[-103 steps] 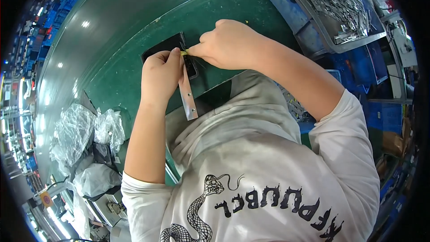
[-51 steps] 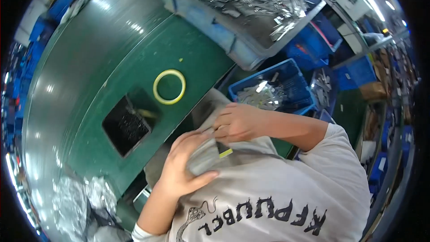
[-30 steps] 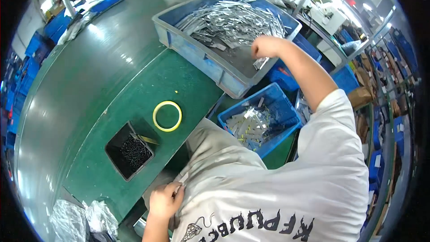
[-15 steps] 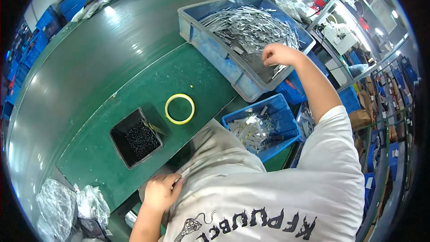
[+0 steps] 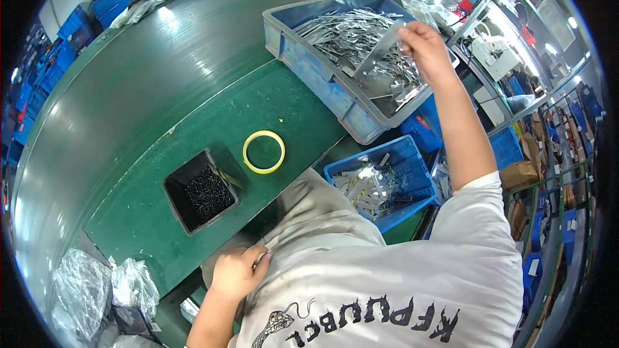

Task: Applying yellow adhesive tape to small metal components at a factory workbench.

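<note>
My right hand (image 5: 425, 48) is raised over the large blue-grey tub (image 5: 309, 82). Its thumb and fingers pinch one end of a long, flat metal strip (image 5: 379, 51), which slants down to the left. Beneath it, many thin silvery metal strips (image 5: 342, 33) lie heaped in the tub. My left hand (image 5: 238, 272) rests at my lap by the bench edge, its fingers curled; what they hold, if anything, is too small to make out. Between the hands, a roll of yellow tape (image 5: 264, 170) lies flat on the green bench.
A black bin (image 5: 187, 220) of small dark screws stands on the green bench (image 5: 145, 200). Below the tub sits a blue crate (image 5: 412, 203) with flat pale pieces. Crumpled clear plastic bags (image 5: 80, 290) lie at lower left. Shelving (image 5: 561, 187) runs along the right.
My right hand has risen from the near right part of the tub and now holds up a metal strip. My left hand stays at my lap. The view has shifted slightly.
</note>
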Available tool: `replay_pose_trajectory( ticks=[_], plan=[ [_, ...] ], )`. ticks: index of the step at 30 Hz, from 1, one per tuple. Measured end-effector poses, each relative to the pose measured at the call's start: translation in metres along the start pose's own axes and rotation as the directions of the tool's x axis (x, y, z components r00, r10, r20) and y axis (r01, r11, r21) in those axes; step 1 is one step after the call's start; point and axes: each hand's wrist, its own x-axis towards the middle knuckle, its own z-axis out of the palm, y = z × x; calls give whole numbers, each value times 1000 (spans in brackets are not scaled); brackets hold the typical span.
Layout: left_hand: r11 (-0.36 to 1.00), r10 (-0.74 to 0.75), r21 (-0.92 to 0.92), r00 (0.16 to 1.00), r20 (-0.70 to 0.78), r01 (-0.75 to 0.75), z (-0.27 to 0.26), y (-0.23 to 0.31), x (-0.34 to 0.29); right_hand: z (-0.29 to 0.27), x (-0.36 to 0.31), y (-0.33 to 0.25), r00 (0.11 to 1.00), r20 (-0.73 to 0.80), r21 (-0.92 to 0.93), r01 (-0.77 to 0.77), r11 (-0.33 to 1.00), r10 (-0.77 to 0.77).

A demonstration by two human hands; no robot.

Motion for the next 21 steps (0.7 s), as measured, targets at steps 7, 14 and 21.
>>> replay_pose_trajectory(
  ticks=[7,14,21],
  plan=[
    [897,-227,-404,971,-75,178,-6,3,-9,128,-108,-9,978,207,631,-151,761,23],
    [367,-202,-923,979,39,113,3,14,-9,263,-221,13,653,702,382,-682,624,285],
    [219,-442,-942,887,136,254,2,14,-11,268,-168,36,835,440,-322,491,810,-330]
  ],
)
